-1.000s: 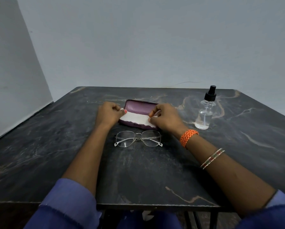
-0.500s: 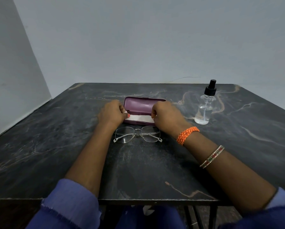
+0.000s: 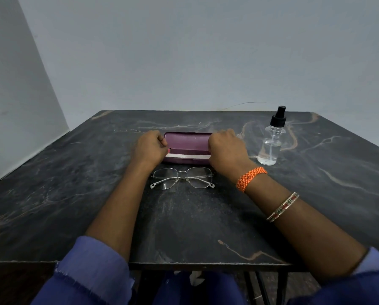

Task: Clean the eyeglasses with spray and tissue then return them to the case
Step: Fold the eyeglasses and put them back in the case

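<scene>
A purple eyeglass case [image 3: 186, 140] lies at mid-table, its lid tilted low over the base. A white tissue [image 3: 187, 156] shows as a thin strip in the gap. My left hand [image 3: 150, 148] grips the case's left end and my right hand [image 3: 226, 150] grips its right end, both with fingers curled. The silver-framed eyeglasses [image 3: 182, 178] lie folded on the table just in front of the case, between my wrists and touched by neither hand. A clear spray bottle [image 3: 272, 146] with a black nozzle stands upright to the right of my right hand.
The dark marbled table [image 3: 74, 194] stands against a grey wall, with its front edge close to my body. A white panel [image 3: 12, 106] leans at the left. Metal table legs show below the front edge.
The case lid has come down toward the base, narrowing the visible tissue from a wide patch to a thin strip. Both hands have stayed at the case's ends. The glasses have not moved.
</scene>
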